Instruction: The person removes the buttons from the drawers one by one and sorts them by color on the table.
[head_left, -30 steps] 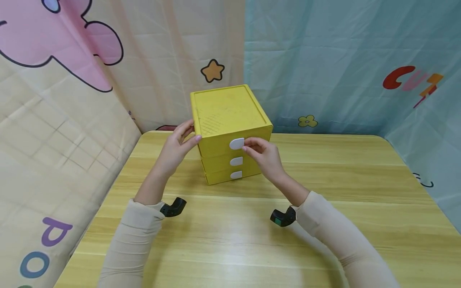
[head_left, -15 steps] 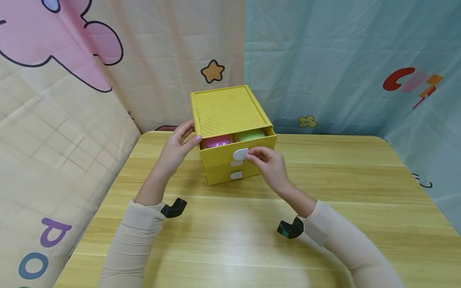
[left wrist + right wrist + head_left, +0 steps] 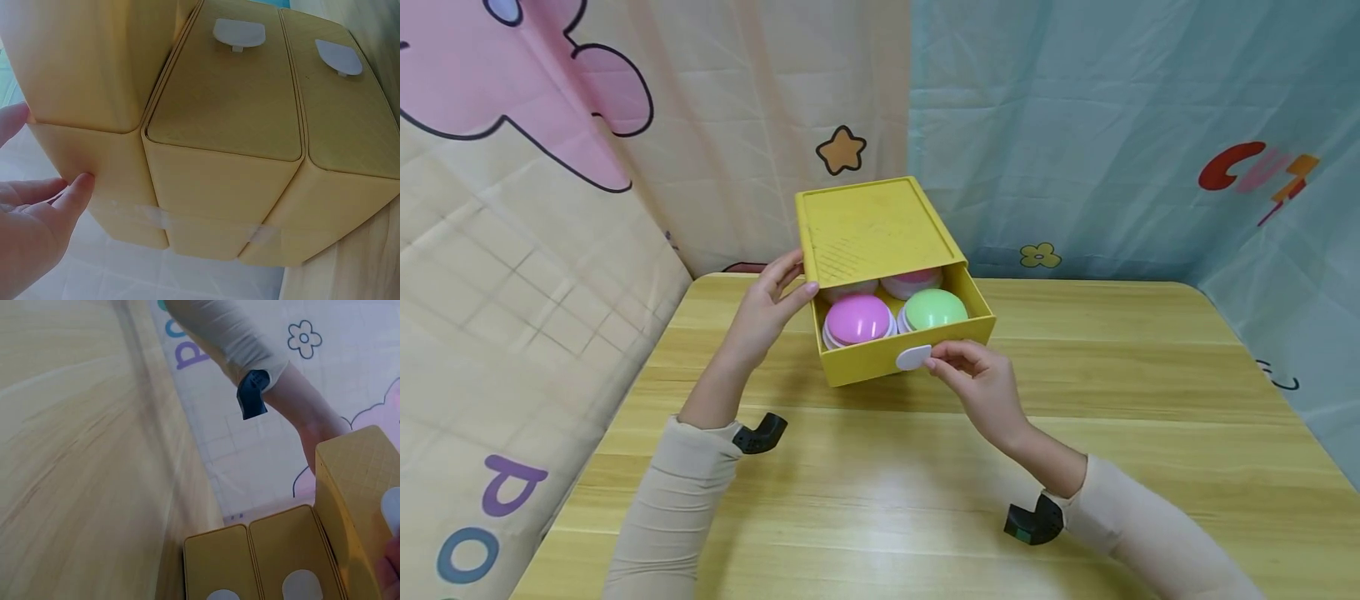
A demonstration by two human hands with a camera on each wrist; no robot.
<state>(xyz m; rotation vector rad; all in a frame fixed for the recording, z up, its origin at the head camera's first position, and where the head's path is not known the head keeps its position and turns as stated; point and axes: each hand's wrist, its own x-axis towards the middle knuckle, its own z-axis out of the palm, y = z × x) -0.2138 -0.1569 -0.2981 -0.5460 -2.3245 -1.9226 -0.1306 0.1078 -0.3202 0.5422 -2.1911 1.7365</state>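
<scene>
A yellow three-drawer storage box (image 3: pixel 876 229) stands on the table, its top drawer (image 3: pixel 861 365) pulled well out. The right hand (image 3: pixel 981 392) pinches that drawer's white handle (image 3: pixel 913 358) between thumb and fingers. At the box's upper left front corner rests the left hand (image 3: pixel 758 321); in the left wrist view its fingertips (image 3: pixel 82 181) press the side panel. Inside the drawer lie round, domed things with white bases: a pink one (image 3: pixel 859 318) and a green one (image 3: pixel 936 309) in front, another pink one (image 3: pixel 913 281) and a paler one behind, partly hidden under the top.
Two lower drawers are closed, with white handles (image 3: pixel 239 32) showing in the left wrist view. The wooden table (image 3: pixel 880 500) reaches a printed curtain (image 3: pixel 1075 150) behind the box. A black wrist camera (image 3: pixel 760 434) sits on each cuff.
The top drawer has gone from closed to well open as the right hand drew its handle toward the person. The domed things have come into view. The left hand has stayed on the box.
</scene>
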